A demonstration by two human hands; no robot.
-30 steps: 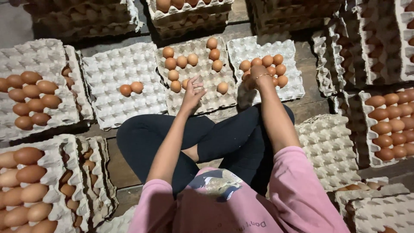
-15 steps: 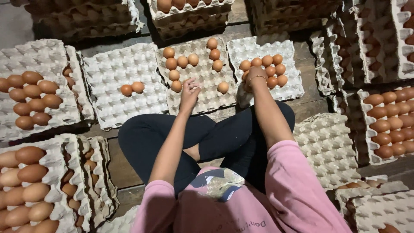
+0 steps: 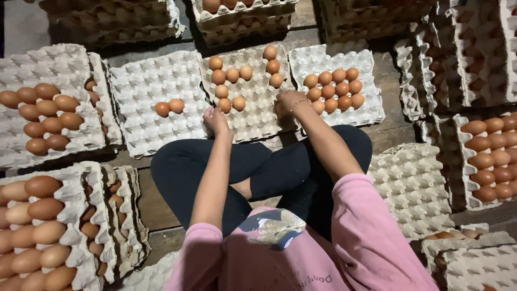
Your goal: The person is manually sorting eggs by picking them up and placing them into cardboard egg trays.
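I sit cross-legged on a wooden floor in a pink shirt and black trousers. My left hand (image 3: 216, 120) rests at the front edge of the middle grey egg tray (image 3: 253, 121), just below two brown eggs (image 3: 232, 104); I see nothing in it, and its fingers are partly hidden. My right hand (image 3: 289, 101) lies on the right side of that tray, fingers curled over a brown egg (image 3: 279, 109). To its right, a cluster of brown eggs (image 3: 334, 87) fills part of the right tray (image 3: 366, 113).
A left tray (image 3: 134, 129) holds two brown eggs (image 3: 169, 106). Trays with several eggs lie at far left (image 3: 43, 113) and lower left (image 3: 37, 231). Stacked trays line the back (image 3: 242, 16) and right side (image 3: 484, 156). Empty trays (image 3: 409, 188) lie beside my right knee.
My right hand moved from the right tray's eggs leftward onto the lone egg at the middle tray's right side. My left hand drew back and left to the tray's front edge.
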